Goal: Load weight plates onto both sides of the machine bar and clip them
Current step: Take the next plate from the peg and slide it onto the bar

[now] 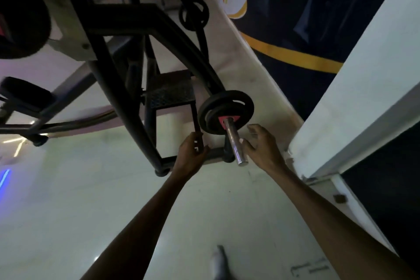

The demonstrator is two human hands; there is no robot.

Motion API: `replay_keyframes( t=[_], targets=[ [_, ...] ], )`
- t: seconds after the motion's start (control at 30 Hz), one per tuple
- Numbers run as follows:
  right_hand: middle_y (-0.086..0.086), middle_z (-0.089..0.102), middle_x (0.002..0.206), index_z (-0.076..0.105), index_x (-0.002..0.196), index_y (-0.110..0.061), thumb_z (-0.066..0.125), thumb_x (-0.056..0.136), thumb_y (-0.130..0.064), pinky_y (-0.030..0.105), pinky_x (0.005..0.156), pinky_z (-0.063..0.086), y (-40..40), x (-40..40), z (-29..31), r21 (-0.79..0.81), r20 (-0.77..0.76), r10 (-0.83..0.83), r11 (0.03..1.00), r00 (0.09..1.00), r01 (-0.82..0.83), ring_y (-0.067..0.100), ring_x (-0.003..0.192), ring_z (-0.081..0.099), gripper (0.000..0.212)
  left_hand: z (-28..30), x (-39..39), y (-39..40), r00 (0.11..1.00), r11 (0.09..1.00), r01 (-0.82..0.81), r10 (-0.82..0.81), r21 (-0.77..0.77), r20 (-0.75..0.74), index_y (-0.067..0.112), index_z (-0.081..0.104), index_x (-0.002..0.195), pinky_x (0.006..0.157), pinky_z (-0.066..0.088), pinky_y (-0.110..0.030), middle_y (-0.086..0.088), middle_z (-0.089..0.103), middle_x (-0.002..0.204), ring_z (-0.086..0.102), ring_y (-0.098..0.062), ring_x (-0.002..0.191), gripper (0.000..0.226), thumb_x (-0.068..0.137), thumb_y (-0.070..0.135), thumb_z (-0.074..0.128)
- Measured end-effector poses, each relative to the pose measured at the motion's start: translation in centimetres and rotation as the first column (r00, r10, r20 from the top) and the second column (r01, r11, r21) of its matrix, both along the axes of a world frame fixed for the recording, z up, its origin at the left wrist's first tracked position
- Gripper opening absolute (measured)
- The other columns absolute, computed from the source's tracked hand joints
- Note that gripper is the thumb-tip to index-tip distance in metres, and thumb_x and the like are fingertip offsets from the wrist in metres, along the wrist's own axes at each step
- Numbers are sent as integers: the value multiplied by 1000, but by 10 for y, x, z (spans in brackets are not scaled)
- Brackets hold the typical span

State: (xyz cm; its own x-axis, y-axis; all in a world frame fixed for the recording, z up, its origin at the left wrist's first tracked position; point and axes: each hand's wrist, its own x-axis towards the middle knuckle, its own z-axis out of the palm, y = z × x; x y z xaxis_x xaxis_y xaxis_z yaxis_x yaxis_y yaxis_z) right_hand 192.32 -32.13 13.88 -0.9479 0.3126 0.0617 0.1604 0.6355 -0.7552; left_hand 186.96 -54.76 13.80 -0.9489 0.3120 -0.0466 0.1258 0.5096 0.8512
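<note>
Two black weight plates (227, 107) sit on the machine's chrome bar sleeve (234, 144), pushed up against the black frame, with a pink hub showing at their centre. The sleeve's free end points toward me and is bare. My left hand (191, 153) is curled around a small dark clip-like object (196, 145) with pale marks, just left of and below the plates; it is too dark to make out clearly. My right hand (261, 145) hovers with fingers spread right beside the sleeve's end and holds nothing.
The black machine frame (127, 88) and its tread step (170, 92) fill the upper left. A spare plate (193, 16) hangs on a peg farther back. A white pillar (363, 79) stands close on the right, and my foot (219, 261) is on the pale floor.
</note>
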Motion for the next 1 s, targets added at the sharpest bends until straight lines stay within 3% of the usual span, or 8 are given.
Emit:
replay_keyframes(
  t=[0.17,0.37,0.43,0.53,0.63,0.77,0.87,1.0],
  targets=[
    [10,66,124,58,131,-11,74,87,-14,43,94,54,47,-74,-65,-21,56,13,1000,998,-12,26,115,63,47,-55,-70,48,997,999,-1,3,-32,72,9,49,142,77,45,-13,3,55,124,58,-7,94,50,98,18,70],
    [0,57,117,55,135,-6,76,85,-5,-2,80,34,92,-173,-137,-71,62,78,995,995,-73,8,106,50,54,-129,-164,89,990,998,-54,58,-37,132,28,53,119,71,49,-2,10,58,114,62,11,88,38,95,7,72],
    [1,57,123,51,136,-12,79,84,-9,1,79,38,106,-202,-159,-71,62,109,992,992,-105,7,108,52,59,-150,-189,97,988,994,-98,101,-38,113,37,50,106,72,49,-2,13,60,106,61,18,91,42,93,5,74],
    [-1,54,118,47,124,-16,78,82,-8,23,77,52,123,-232,-187,-68,7,76,995,997,-76,10,99,57,53,-177,-214,102,988,993,-114,117,-34,102,22,50,123,75,52,-8,3,61,117,62,4,99,41,93,7,74],
    [1,41,129,44,131,-17,80,81,-12,24,86,53,126,-241,-202,-57,-76,54,997,996,-59,16,109,54,62,-200,-219,105,975,979,-202,201,0,91,12,45,138,83,58,-21,-5,58,130,62,-4,108,60,89,9,79],
    [2,43,137,45,136,-20,82,82,-28,22,91,46,122,-239,-218,-92,-122,7,996,992,-19,20,121,45,66,-220,-213,107,970,970,-241,240,25,29,12,41,145,92,61,-49,6,51,132,62,-21,120,75,83,11,83],
    [2,47,133,51,130,-17,86,73,-30,11,88,36,125,-241,-220,-96,-121,-11,995,993,-1,17,117,41,68,-222,-211,111,963,963,-270,270,17,6,10,42,144,96,59,-44,4,53,131,59,-17,119,78,80,12,86],
    [10,43,132,56,124,-11,86,71,-17,25,93,45,135,-237,-225,-39,-74,60,997,995,-63,27,120,44,60,-217,-205,113,971,970,-239,238,49,28,17,42,137,92,61,-44,6,65,123,67,-20,115,72,81,9,85]
  ],
)
